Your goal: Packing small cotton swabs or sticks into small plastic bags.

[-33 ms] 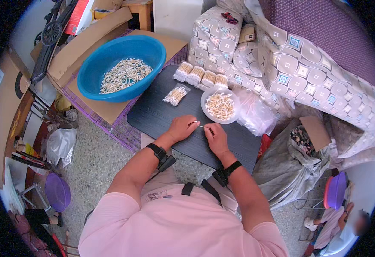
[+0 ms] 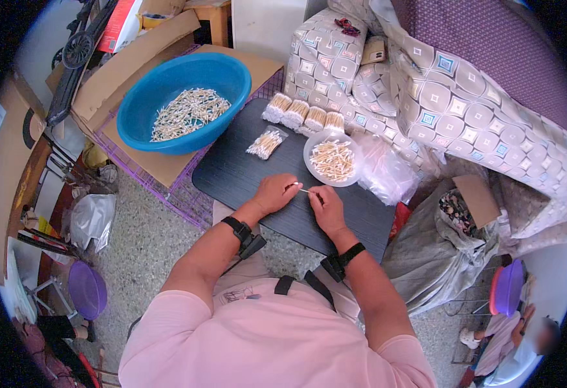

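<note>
A single cotton swab (image 2: 303, 188) is stretched between my hands above the near part of the dark table (image 2: 231, 161). My left hand (image 2: 275, 194) pinches one end of it, and the fingers of my right hand (image 2: 326, 207) close on the other. Just beyond my right hand stands a round whitish bowl (image 2: 308, 158) of loose cotton swabs. A small clear bag of cotton swabs (image 2: 267, 143) lies on the table ahead of my left hand. Several packed bundles of cotton swabs (image 2: 305, 115) line the far edge.
At the far left, a blue basin (image 2: 131, 126) with many swabs rests on cardboard over a purple wire frame (image 2: 173, 200). Clear plastic bags (image 2: 387, 171) are heaped right of the bowl. A grey cloth sack (image 2: 419, 252) is at the right. Another person (image 2: 513, 349) sits at the far right edge.
</note>
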`<state>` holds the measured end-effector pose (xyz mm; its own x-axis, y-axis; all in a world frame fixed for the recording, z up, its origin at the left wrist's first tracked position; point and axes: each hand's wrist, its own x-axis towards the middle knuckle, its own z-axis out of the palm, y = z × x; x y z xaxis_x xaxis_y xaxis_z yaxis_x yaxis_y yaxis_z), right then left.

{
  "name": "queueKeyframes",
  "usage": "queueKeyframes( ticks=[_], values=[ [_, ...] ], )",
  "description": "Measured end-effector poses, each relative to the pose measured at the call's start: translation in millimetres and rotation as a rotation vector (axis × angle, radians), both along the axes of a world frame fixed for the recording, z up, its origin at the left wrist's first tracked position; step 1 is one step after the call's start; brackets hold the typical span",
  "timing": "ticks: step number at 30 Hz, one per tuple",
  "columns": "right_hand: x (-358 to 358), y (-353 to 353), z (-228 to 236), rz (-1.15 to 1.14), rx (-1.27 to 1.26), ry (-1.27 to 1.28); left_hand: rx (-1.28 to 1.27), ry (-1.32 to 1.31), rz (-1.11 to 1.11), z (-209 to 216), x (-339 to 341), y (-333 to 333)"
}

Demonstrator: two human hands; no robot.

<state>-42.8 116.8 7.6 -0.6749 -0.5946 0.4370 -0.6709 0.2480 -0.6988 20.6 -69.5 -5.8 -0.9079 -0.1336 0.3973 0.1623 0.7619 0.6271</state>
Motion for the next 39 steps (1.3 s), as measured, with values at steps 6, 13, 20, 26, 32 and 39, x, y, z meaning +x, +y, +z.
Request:
queueKeyframes(
  ticks=[6, 13, 20, 26, 32, 39],
  values=[
    [-0.6, 0.5, 1.4, 0.007, 0.042, -0.006, -0.024, -0.004, -0.014, 3.4, 0.5, 0.1],
    [-1.1, 0.3, -0.1, 0.009, 0.011, 0.020, -0.030, 0.006, -0.019, 6.8, 1.2, 0.6],
    [0.3, 0.9, 2.5, 0.020, 0.042, -0.021, -0.010, 0.000, -0.014, 7.5, 1.7, 0.6],
    [0.1, 0.6, 2.7, 0.016, 0.057, -0.028, -0.003, 0.002, -0.016, 8.6, 2.2, 0.9],
    [-1.5, 0.9, 0.2, 0.024, 0.054, 0.002, -0.009, -0.008, -0.012, 9.7, 2.8, 1.5],
    [-1.0, 1.3, 0.2, 0.018, 0.063, -0.019, -0.011, -0.023, -0.007, 10.8, 3.6, 2.5]
  ],
)
